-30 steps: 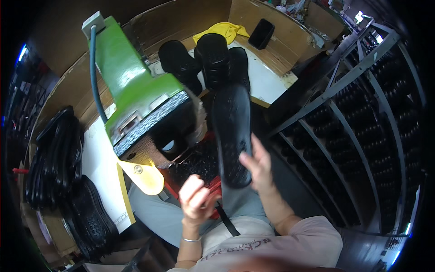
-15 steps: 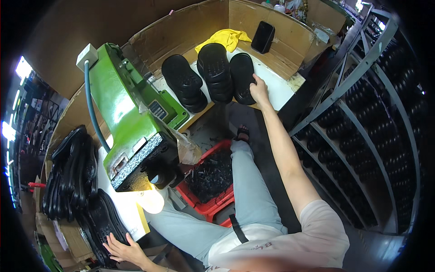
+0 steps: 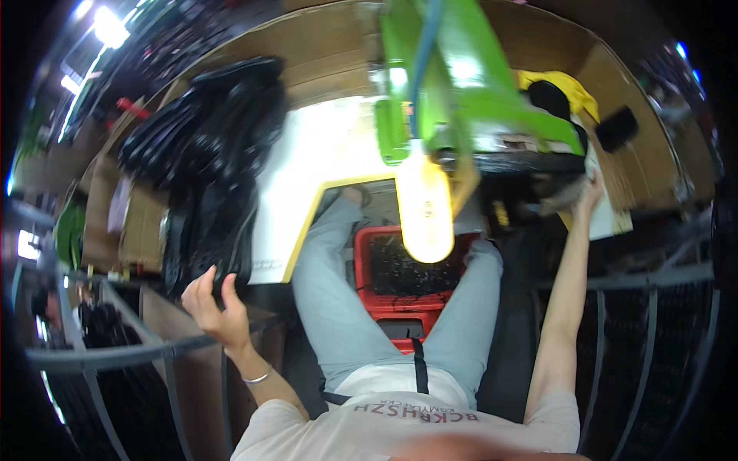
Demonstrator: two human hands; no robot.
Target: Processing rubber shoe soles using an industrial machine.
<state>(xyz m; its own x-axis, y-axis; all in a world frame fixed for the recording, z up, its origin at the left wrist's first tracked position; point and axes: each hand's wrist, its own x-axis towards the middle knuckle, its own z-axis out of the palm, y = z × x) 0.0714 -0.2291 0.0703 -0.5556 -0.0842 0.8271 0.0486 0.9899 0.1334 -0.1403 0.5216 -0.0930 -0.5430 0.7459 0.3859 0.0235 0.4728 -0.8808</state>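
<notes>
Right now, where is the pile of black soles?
In the head view, the black soles lie piled on the left, beside the white tabletop, with the left hand at their near end.

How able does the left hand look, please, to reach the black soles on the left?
Probably yes: the left hand is open by the near end of the black soles, and nothing visible stands between them.
</notes>
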